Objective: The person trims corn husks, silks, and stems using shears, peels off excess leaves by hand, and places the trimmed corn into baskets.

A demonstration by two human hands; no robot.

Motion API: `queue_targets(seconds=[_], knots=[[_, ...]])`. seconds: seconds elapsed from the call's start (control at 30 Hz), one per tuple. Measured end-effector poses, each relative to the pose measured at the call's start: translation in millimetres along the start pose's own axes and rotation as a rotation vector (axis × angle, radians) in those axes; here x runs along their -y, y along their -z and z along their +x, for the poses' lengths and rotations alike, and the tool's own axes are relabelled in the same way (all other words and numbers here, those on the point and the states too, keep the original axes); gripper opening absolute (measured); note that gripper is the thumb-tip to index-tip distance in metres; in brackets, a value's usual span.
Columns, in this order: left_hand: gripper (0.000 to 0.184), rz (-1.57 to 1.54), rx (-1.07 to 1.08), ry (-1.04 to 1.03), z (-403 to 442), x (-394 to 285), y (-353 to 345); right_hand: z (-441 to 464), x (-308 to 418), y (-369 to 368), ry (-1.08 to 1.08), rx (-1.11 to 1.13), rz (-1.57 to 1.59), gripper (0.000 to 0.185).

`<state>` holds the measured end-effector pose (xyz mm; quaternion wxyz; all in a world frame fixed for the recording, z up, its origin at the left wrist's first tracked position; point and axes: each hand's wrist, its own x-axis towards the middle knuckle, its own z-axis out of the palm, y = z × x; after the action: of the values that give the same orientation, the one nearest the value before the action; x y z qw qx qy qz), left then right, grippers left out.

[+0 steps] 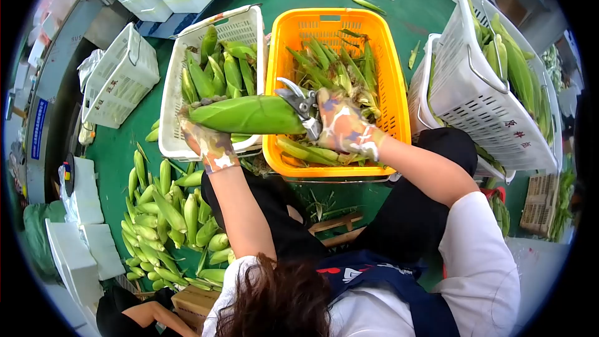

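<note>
– where was the corn ear (246, 114)?
– it was over the white basket (169, 103) and yellow basket (397, 81), the left hand (206, 140) gripping one end in curled, gloved fingers.
– and the right hand (346, 126)?
– closed around pruning shears (304, 106), which stood parted at the ear's other end.
</note>
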<state>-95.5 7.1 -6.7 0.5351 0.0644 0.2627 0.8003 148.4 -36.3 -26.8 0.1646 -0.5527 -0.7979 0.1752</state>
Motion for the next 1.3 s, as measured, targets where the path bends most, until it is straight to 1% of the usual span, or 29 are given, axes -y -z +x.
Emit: queue_targets(seconds=[0.03, 0.1, 0.13, 0.17, 0.2, 0.23, 0.27, 0.33, 0.4, 0.43, 0.5, 0.53, 0.57, 0.63, 0.67, 0.7, 0.77, 0.8, 0.83, 0.9, 0.93, 0.97, 1.0, 1.1, 1.13, 1.17, 1.23, 1.27, 1.3], knots=[[0.025, -0.003, 0.010, 0.002, -2, 2, -5, 3, 2, -5, -0.099, 0.000, 0.101, 0.046], [0.027, 0.020, 0.016, 0.007, -7, 3, -9, 9, -9, -20, 0.041, -0.181, -0.019, 0.044], [0.028, 0.057, -0.034, 0.003, 0, 3, -7, 12, -10, -17, 0.039, -0.181, 0.105, 0.041], [0.028, 0.047, -0.034, -0.003, 1, 3, -5, 17, -13, -12, 0.044, -0.180, 0.223, 0.039], [0.029, -0.034, -0.014, 0.017, 3, 4, -3, 18, -2, 5, 0.039, -0.228, 0.154, 0.033], [0.029, -0.109, 0.005, 0.039, 6, 4, -1, 21, -1, 2, 0.051, -0.307, 0.230, 0.032], [0.030, -0.064, 0.024, -0.001, 12, 8, 4, 18, 5, 9, 0.042, -0.316, 0.179, 0.033], [0.030, -0.084, 0.010, 0.009, 12, 10, 4, 10, 14, 17, 0.025, -0.325, 0.114, 0.034], [0.030, -0.068, 0.025, 0.009, 14, 11, 9, 7, 14, 10, -0.026, -0.402, 0.002, 0.041], [0.030, -0.077, 0.024, 0.014, 21, 13, 18, 3, 15, 13, -0.026, -0.401, -0.008, 0.041], [0.029, -0.058, 0.036, 0.046, 29, 13, 35, -5, 20, 22, -0.144, -0.281, 0.289, 0.061], [0.029, -0.031, 0.083, 0.056, 30, 11, 41, -6, 17, 17, -0.093, -0.380, 0.292, 0.059], [0.029, -0.037, 0.090, 0.053, 30, 16, 46, -8, 21, 16, -0.087, -0.387, 0.287, 0.059], [0.043, 0.164, 0.005, 0.210, 20, 28, 49, -11, 39, 10, -0.238, -0.441, 1.566, 0.043], [0.043, 0.154, 0.003, 0.203, 15, 39, 60, -2, 40, 5, -0.024, -0.513, 1.659, 0.033], [0.043, 0.017, -0.042, 0.220, 17, 51, 83, 7, 41, 0, 0.207, -0.556, 1.755, 0.024], [0.043, -0.267, -0.093, 0.256, 27, 69, 100, -1, 48, 20, -0.010, -0.317, 1.781, 0.009], [0.044, -0.130, -0.070, 0.204, 7, 58, 76, 0, 48, 13, -0.041, -0.457, 1.810, 0.010], [0.037, -0.214, -0.135, 0.180, -19, 42, 39, 3, 49, 18, -0.119, -0.500, 2.021, 0.012], [0.038, -0.145, 0.058, 0.061, -31, 21, 30, -1, 67, 41, -0.079, -0.602, 2.300, 0.013], [0.040, 0.196, 0.150, -0.151, -47, 12, 22, 3, 67, 48, -0.073, -0.612, 2.436, 0.017], [0.042, 0.169, 0.198, -0.163, -65, 2, 13, 2, 75, 58, -0.115, -0.690, 2.489, 0.016], [0.043, 0.141, 0.246, -0.174, -84, -8, 3, 4, 71, 57, -0.101, -0.707, 2.494, 0.017], [0.047, 0.326, 0.272, -0.324, -130, -4, 22, 7, 78, 70, -0.035, -0.726, 2.524, 0.017], [0.049, 0.258, 0.247, -0.231, -148, -6, 30, 6, 82, 76, -0.005, -0.716, 2.537, 0.018], [0.045, 0.235, 0.157, -0.266, -163, -2, 38, 8, 74, 69, 0.003, -0.724, 2.532, 0.018], [0.039, 0.371, 0.148, -0.193, -178, -13, 65, 17, 48, 46, 0.167, -0.628, 2.423, 0.023], [0.037, 0.581, 0.346, -0.160, -179, -28, 73, 14, 38, 49, 0.160, -0.464, 2.360, 0.027], [0.035, 0.801, 0.535, -0.127, -179, -44, 79, 1, 50, 64, 0.173, -0.436, 2.218, 0.034]])
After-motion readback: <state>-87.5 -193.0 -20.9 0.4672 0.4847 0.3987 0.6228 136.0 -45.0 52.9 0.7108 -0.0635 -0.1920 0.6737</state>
